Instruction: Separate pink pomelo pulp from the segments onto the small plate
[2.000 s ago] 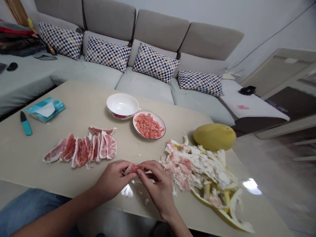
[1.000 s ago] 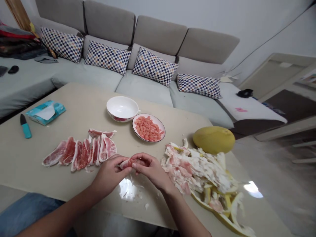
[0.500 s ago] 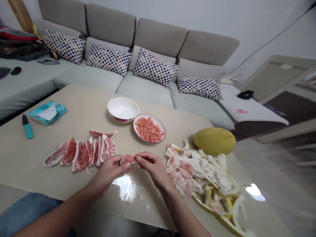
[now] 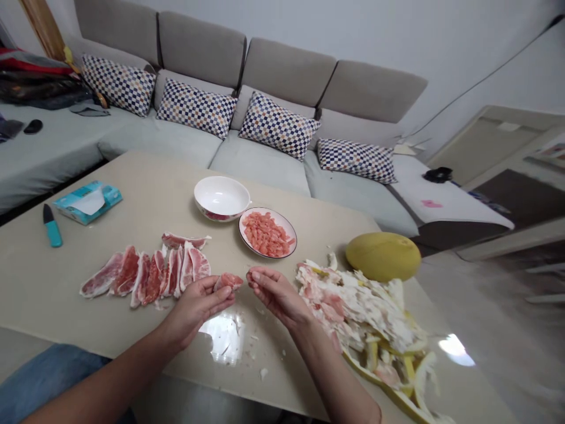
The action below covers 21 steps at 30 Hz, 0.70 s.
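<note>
Evidently, the left hand (image 4: 196, 306) grasps a segment (image 4: 230, 282) between thumb and fingers, bare pulp towards the right hand (image 4: 280, 297), probably lightly since it is soft. Just beside it, the right's fingertips are pinched together; whether on a scrap, I cannot tell. The plate (image 4: 283, 223) of pulp (image 4: 267, 235) sits beyond both, seemingly for easy reach; slices (image 4: 156, 278) lie left, peelings (image 4: 353, 297) right, apparently to stay unmixed.

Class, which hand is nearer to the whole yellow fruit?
The right hand. It is to the left of the yellow fruit; the left hand is farther left, holding a pink fruit piece.
</note>
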{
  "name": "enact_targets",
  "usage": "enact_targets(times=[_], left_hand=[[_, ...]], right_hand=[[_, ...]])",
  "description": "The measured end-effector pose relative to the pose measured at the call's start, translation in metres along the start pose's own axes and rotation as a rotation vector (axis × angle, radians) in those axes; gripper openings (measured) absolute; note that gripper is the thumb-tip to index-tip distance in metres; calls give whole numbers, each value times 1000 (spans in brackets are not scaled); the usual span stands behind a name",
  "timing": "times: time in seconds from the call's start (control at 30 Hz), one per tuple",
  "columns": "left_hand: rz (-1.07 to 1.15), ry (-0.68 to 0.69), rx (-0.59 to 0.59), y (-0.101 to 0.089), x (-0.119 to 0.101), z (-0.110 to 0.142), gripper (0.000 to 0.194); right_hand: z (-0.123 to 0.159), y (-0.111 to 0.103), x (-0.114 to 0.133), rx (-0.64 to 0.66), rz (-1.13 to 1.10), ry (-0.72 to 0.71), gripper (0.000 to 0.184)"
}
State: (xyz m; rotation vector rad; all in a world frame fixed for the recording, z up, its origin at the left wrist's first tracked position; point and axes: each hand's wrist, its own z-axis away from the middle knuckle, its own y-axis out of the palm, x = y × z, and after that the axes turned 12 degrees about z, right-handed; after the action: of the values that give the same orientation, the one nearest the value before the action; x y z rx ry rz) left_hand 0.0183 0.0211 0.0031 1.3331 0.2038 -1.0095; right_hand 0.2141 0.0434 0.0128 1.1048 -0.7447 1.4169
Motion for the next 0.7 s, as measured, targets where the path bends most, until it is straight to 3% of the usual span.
enact_targets(times=[0.17, 0.33, 0.47, 0.6, 0.7], left_hand=[[6, 11, -30, 1, -3, -1, 24], [-12, -3, -40, 0, -4, 0, 23], [10, -22, -49, -1, -6, -1, 23], [12, -15, -47, -1, -10, -2, 23], [1, 19, -56, 2, -13, -2, 23]], right_hand=[[-7, -11, 10, -61, 175, -84, 31], [-48, -45, 36, -321, 417, -281, 27], [-77, -65, 54, -450, 626, -379, 10], [-69, -56, 51, -451, 736, -432, 15], [-44, -33, 38, -306, 765, -426, 22]])
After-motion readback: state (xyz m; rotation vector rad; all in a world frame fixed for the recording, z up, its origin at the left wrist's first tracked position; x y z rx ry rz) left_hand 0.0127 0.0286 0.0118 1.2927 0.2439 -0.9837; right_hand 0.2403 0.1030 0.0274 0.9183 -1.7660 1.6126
